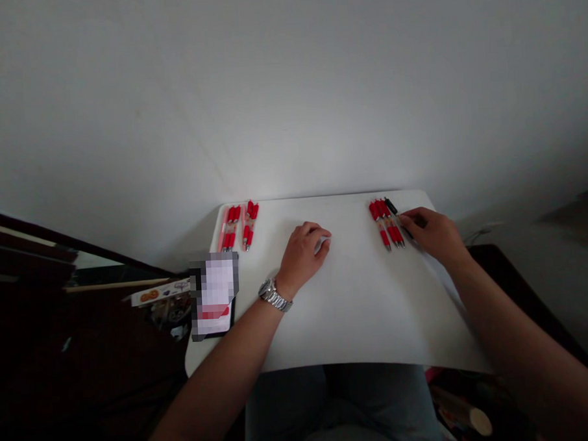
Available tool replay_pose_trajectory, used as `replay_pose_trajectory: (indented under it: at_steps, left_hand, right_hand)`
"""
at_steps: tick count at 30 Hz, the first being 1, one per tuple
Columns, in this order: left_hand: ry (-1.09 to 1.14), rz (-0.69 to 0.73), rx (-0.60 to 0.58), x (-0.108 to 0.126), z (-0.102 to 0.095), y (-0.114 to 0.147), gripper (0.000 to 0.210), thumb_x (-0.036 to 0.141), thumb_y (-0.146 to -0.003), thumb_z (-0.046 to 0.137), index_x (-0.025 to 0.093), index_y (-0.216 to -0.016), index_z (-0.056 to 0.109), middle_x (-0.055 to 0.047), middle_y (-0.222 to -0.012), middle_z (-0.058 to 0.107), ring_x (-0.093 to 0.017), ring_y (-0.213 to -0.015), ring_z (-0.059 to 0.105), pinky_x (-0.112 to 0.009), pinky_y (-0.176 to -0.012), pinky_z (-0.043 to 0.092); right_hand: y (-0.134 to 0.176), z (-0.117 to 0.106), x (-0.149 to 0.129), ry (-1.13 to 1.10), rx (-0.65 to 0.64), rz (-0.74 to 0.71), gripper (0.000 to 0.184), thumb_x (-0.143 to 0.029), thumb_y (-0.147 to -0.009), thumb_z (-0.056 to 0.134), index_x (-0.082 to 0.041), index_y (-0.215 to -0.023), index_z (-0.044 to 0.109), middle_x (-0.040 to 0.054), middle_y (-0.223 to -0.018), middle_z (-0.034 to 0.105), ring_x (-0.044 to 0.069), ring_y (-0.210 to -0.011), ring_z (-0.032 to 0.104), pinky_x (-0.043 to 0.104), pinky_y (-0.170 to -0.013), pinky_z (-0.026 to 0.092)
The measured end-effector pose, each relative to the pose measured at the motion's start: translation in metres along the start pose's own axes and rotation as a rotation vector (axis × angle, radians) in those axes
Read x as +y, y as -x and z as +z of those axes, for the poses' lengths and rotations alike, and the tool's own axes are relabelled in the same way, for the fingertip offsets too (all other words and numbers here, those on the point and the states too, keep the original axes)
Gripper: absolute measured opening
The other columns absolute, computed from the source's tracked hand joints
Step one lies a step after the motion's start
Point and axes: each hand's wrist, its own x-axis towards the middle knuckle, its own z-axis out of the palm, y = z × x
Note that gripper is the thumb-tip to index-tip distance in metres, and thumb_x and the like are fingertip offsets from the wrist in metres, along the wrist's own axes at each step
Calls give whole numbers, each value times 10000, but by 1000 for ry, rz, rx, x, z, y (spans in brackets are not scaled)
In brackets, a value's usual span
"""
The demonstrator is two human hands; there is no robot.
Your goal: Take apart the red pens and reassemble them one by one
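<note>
My right hand [431, 233] is at the right side of the white table, thumb and fingers closed on a black pen [391, 206]. The pen lies slanted beside a row of several red pens [384, 223], and my fingers hide its lower part. My left hand [305, 256], with a metal watch [275, 295] on the wrist, rests over the middle of the table. Its fingers are loosely curved, with a gap to the thumb and no object visible in it. More red pens [231, 228] lie at the table's far left, beside another small group of red pens [250, 225].
A phone [214, 295] with a blurred screen lies at the table's left edge. The white table [356, 309] stands against a pale wall [289, 116]. Cluttered items [168, 310] are below on the left, and a cylindrical object [478, 422] is low on the right.
</note>
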Motion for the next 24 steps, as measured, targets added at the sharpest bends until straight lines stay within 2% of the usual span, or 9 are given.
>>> replay_pose_trajectory:
  at_steps: [12,24]
  left_hand:
    - [-11,-1,-2,2,-2,0,171,245,-987,562,231,-1100,689,-68,-1126,626,-224,-1083,590,-420,-1016,498]
    - [9,-4,-6,0,-2,1,169,230,-984,565,227,-1091,695,-65,-1124,631,-220,-1090,591,-413,-1024,496]
  right_hand:
    - [2,0,-6,12,-2,-17,311,-475,-884,605,-197,-931,737,86,-763,750,243,-711,689,347,-663,501]
    - [4,-5,-10,7,6,-18,291,-450,-873,605,-198,-955,727,80,-777,743,232,-697,681,335,-655,490]
